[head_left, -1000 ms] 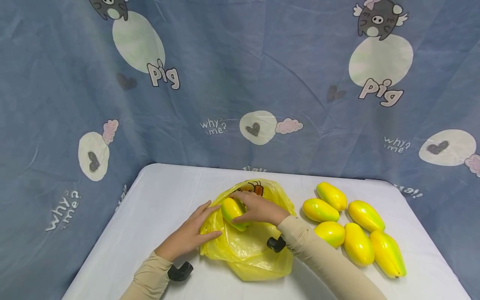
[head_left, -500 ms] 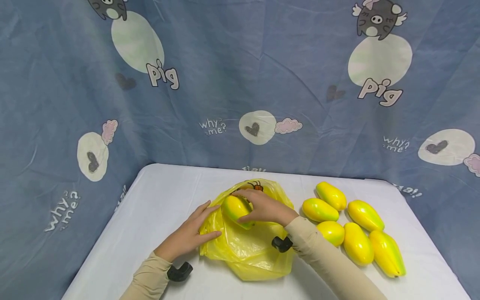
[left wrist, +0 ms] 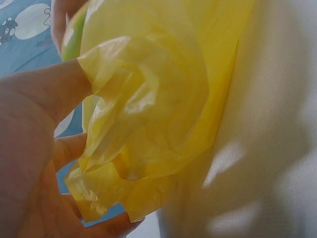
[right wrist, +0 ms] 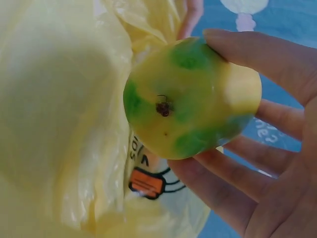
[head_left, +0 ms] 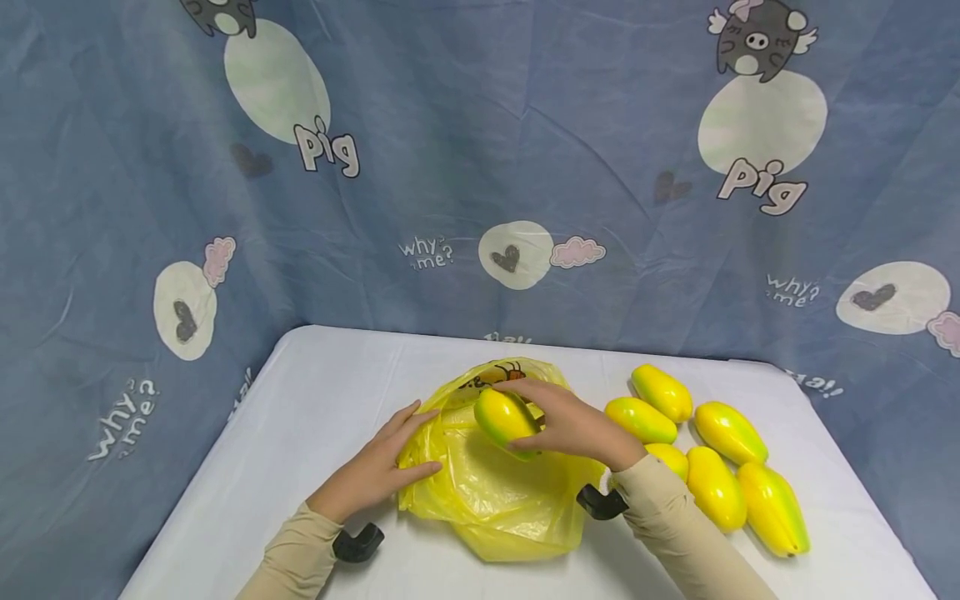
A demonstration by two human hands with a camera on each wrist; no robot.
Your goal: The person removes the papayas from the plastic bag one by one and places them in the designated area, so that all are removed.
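My right hand (head_left: 573,421) grips a yellow-green mango (head_left: 504,418) above the mouth of a yellow plastic bag (head_left: 480,508). In the right wrist view, the thumb and fingers are around the mango (right wrist: 171,106), whose brown stem mark faces the camera. At the bag's left side, my left hand (head_left: 378,471) touches the rim with spread, mostly straight fingers. The left wrist view shows thin film of the bag (left wrist: 148,99) draped over the thumb tip and partly hiding the fingers.
Several mangoes (head_left: 716,487) lie grouped on the white table (head_left: 315,408), right of the bag. A blue printed curtain (head_left: 420,167) hangs behind the table. A dark wrist device (head_left: 360,543) sits by the left sleeve, another (head_left: 602,502) by the right.
My right hand has moved right with the mango, from the bag's left side to over its middle and right. The left hand and bag have barely moved.
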